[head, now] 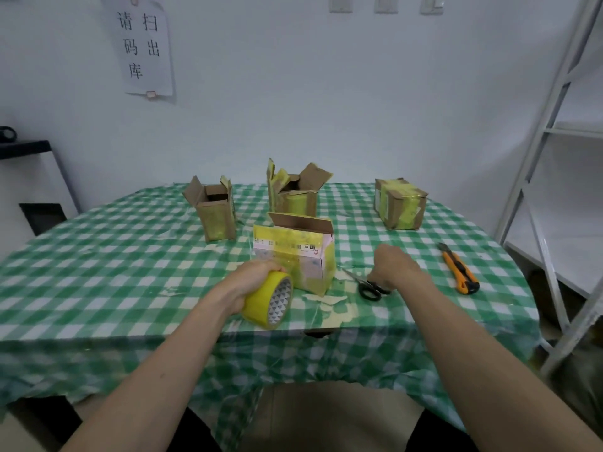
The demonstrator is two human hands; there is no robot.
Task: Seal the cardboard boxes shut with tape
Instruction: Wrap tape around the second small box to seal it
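My left hand [251, 272] grips the tape roll [269, 300]; my right hand [393, 267] closes on the scissors [367, 285]. The nearest box [293, 252], at the bench's near edge, seems half-taped; next, cut the strip.

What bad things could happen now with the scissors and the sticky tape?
1. The right hand is on the black scissors, blades pointing toward the nearest box; a hasty lift might poke the box or the other hand.
2. The left hand holds the yellow tape roll near the table edge; it could drop off.
3. The orange utility knife lies close by; a sweeping arm might knock it.
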